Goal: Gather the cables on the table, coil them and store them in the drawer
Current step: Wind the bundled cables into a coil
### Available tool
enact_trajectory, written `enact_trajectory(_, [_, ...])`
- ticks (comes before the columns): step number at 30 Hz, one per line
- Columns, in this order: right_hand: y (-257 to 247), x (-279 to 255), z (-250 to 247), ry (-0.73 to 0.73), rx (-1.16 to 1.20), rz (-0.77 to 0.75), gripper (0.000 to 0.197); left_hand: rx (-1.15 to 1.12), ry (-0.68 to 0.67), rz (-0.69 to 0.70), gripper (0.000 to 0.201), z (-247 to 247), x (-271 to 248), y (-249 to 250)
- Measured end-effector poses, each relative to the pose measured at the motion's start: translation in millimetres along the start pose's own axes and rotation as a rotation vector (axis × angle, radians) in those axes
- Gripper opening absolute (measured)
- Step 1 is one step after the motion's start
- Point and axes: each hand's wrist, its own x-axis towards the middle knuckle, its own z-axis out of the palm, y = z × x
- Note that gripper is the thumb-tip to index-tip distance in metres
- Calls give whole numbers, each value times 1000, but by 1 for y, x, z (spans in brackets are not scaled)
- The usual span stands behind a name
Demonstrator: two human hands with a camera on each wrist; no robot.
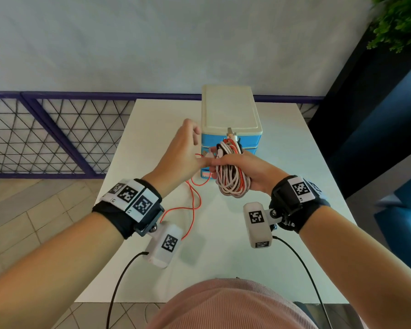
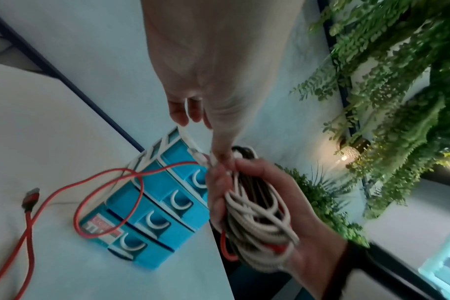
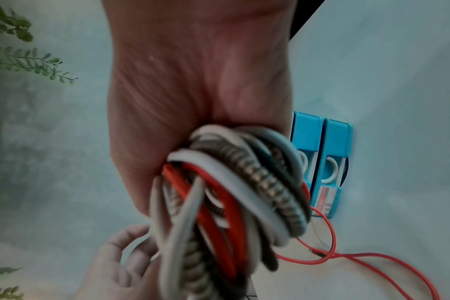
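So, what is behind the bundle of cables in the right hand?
Behind the cable bundle, which the right hand grips, stands the blue drawer unit on the white table. Its drawer fronts look closed; the head view hides most of them, and their contents cannot be seen.

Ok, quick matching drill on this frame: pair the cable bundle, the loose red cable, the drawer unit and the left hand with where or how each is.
1. cable bundle
2. loose red cable
3. drawer unit
4. left hand

a. standing on the table, drawers closed
b. trailing onto the table
c. gripped in the right hand
d. thumb at the bundle's top, fingers spread

Pairs: 1-c, 2-b, 3-a, 4-d
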Motion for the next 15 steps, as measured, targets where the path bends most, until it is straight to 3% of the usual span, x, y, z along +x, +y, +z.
enact_trajectory(2, [-1,-4,-2,-24,20,-15,21,-9,-35,-87,54,-5,3,-6])
enact_trajectory(5, [-4,-9,-5,-92,89,-24,25,-115,-246,-215,29,-11,2,-18])
enact_trajectory(9, [-9,-11,-11,-169,24,-4,43,-364,-563,-318,39,-13,-9,-25])
enact_trajectory(12, [-9,-13,-18,-176,-50,1,57,-575,-542,-600,36,-17,-6,-25])
enact_trajectory(15, [-7,-14,-14,-147,-182,-45,53,-802,-435,-835,35,-22,4,-15])
